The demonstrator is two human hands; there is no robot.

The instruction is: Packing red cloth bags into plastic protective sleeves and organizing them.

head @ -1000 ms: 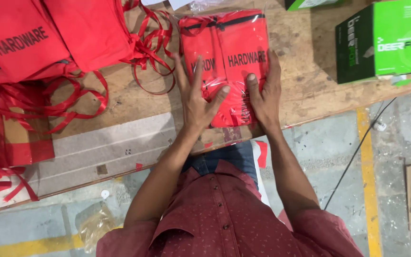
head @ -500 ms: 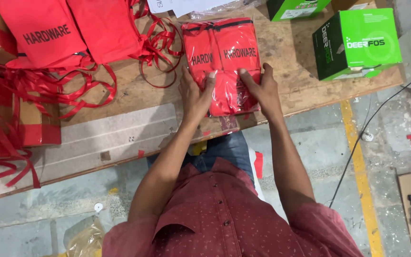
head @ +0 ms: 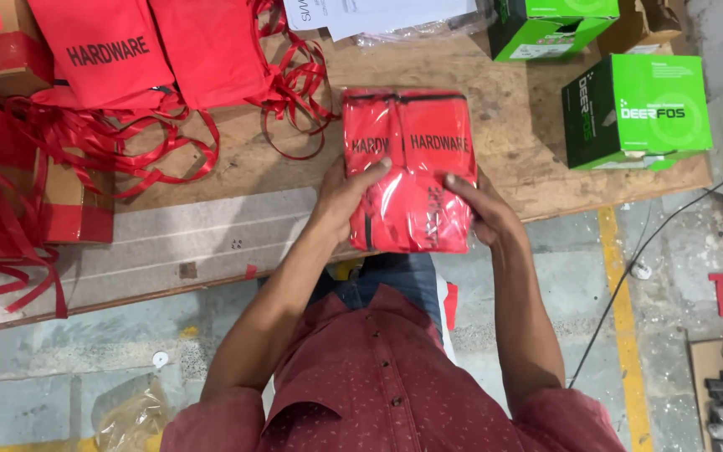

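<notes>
A flat packet of folded red cloth bags in clear plastic wrap (head: 410, 167) lies at the near edge of the wooden worktable (head: 512, 159). My left hand (head: 346, 194) grips its left side, thumb across the front. My right hand (head: 480, 211) holds its lower right edge, fingers on the plastic. The packet's lower end hangs past the table edge above my lap.
Loose red bags with black lettering (head: 110, 50) and tangled red ribbon handles (head: 294, 84) lie at the back left. Red-taped cartons (head: 69, 209) sit at the left. Two green boxes (head: 642, 109) stand at the right. White papers (head: 378, 15) lie at the back. A cable (head: 629, 276) runs over the floor.
Both hands went from pressing flat on the packet to gripping its sides, and the packet has been drawn toward me over the table edge. The camera view shifted.
</notes>
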